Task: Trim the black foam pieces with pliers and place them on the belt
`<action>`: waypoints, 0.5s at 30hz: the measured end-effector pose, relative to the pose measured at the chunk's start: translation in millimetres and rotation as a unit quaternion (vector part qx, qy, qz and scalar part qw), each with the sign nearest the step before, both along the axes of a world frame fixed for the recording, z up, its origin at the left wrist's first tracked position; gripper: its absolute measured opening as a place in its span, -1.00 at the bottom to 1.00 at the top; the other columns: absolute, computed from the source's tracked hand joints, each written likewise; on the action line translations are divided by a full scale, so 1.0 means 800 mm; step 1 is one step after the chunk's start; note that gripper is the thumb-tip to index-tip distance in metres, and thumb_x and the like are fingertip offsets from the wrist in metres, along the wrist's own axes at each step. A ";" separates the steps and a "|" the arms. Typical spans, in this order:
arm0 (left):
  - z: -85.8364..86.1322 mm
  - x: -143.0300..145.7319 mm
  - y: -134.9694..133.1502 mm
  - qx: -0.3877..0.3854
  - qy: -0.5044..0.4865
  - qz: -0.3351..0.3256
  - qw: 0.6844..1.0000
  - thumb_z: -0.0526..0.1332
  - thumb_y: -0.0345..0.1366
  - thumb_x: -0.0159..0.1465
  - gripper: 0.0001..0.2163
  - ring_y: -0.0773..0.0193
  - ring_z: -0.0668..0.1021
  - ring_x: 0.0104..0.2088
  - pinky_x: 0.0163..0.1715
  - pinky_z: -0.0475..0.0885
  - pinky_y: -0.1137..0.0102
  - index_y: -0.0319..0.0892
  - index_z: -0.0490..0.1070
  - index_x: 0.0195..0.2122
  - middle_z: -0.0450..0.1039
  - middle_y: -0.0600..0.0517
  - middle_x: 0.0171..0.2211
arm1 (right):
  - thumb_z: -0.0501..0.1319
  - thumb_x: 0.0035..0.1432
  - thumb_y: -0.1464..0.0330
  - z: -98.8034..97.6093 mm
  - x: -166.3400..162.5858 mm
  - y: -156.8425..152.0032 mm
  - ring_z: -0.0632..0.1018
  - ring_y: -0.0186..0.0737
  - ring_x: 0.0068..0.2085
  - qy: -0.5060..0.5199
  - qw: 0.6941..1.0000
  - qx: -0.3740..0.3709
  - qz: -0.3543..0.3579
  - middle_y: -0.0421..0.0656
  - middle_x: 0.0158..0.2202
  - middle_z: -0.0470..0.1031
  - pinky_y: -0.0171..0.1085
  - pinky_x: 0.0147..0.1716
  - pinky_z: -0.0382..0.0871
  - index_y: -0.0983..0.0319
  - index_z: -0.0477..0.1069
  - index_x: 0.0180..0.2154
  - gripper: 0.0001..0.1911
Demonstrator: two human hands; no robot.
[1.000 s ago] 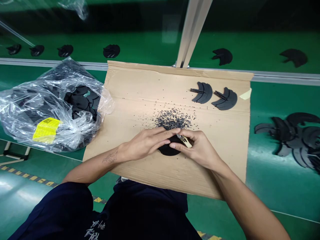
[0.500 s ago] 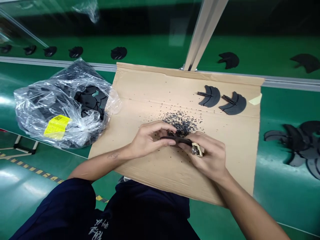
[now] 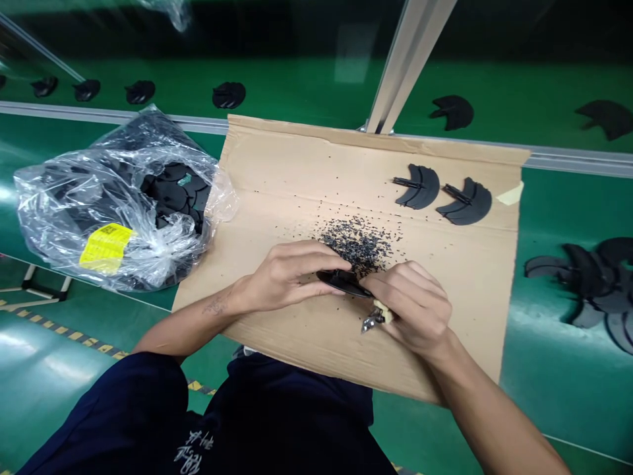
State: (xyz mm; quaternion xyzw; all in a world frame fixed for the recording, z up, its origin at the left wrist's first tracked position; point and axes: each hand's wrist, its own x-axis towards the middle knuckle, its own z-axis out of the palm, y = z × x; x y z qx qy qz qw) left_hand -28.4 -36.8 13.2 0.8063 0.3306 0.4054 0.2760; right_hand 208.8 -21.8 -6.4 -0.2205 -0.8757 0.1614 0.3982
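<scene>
Between the thumb and fingers of my left hand [image 3: 291,274] is a curved black plastic part [image 3: 343,284], tilted so that a broad face shows. My right hand [image 3: 413,303] is closed around a small tool [image 3: 373,320] with a shiny metal end and pale yellowish tape. Its kind cannot be made out, as the palm hides most of it. The right fingertips touch or nearly touch the right end of the part. Just beyond both hands lies a heap of tiny black plastic bits [image 3: 359,241] on the cardboard sheet [image 3: 281,171].
Two fan-shaped black parts [image 3: 418,187] lie at the cardboard's back right. A clear plastic bag [image 3: 59,211] full of black parts stands on the left. More black parts [image 3: 588,284] are piled on the green table at right. Behind, a metal post [image 3: 410,66] rises beside a rail.
The black part has turned in my fingers and now shows more of its face. The tool's metal end has swung down and left. The view has shifted slightly.
</scene>
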 end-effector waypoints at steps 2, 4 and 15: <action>-0.001 -0.001 0.000 0.008 -0.008 0.000 1.000 0.33 -0.33 0.33 -0.79 0.29 0.67 -0.20 -0.17 0.62 0.40 -0.28 0.56 -0.04 0.65 -0.14 -0.21 | 0.09 0.38 0.40 0.001 -0.001 0.001 0.48 -0.18 -0.42 0.003 1.000 0.011 0.004 -0.04 -0.37 0.61 -0.14 -0.43 0.26 0.25 0.46 -0.11 -0.81; -0.002 0.000 -0.001 0.020 -0.022 0.008 1.000 0.35 -0.35 0.31 -0.80 0.30 0.67 -0.24 -0.21 0.62 0.41 -0.27 0.57 -0.06 0.66 -0.12 -0.24 | 0.09 0.39 0.39 0.001 -0.003 0.001 0.47 -0.18 -0.43 0.009 1.000 0.010 0.009 -0.03 -0.38 0.60 -0.14 -0.44 0.25 0.26 0.45 -0.12 -0.82; -0.004 0.006 -0.011 0.091 -0.012 0.042 0.995 0.39 -0.32 0.28 -0.76 0.35 0.67 -0.33 -0.32 0.61 0.46 -0.21 0.56 -0.03 0.67 -0.05 -0.31 | 0.08 0.41 0.31 0.001 0.000 -0.003 0.53 -0.17 -0.40 0.030 0.997 -0.068 0.031 -0.06 -0.35 0.60 -0.14 -0.37 0.31 0.18 0.45 -0.06 -0.79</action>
